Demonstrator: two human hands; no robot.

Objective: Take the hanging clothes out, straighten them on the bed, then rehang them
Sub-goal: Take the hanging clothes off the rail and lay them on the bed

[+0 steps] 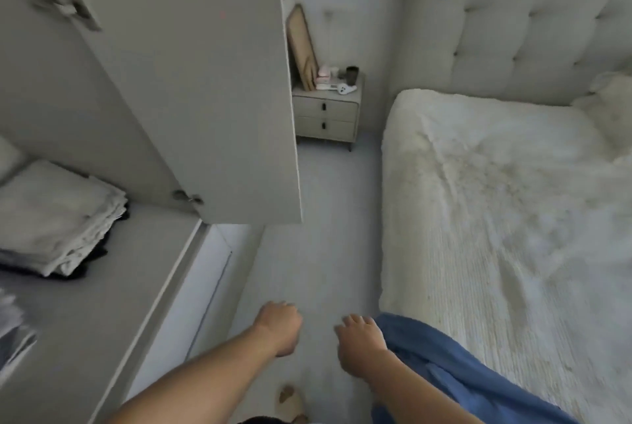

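A blue garment (455, 375) hangs over the near corner of the white bed (496, 218) and runs down past my right forearm. My right hand (359, 345) hovers over the floor just left of that cloth, fingers spread and holding nothing I can see. A little further left, my left hand (280, 324) is loosely curled, with nothing in it. The wardrobe door (191, 81) stands open on the left. No hanging clothes or hangers show in this view.
A stack of folded white and dark linens (58, 218) lies on the wardrobe shelf at left. A bedside cabinet (326, 112) with small items stands at the far end of the grey floor strip (321, 235). A slipper (290, 403) is by my feet.
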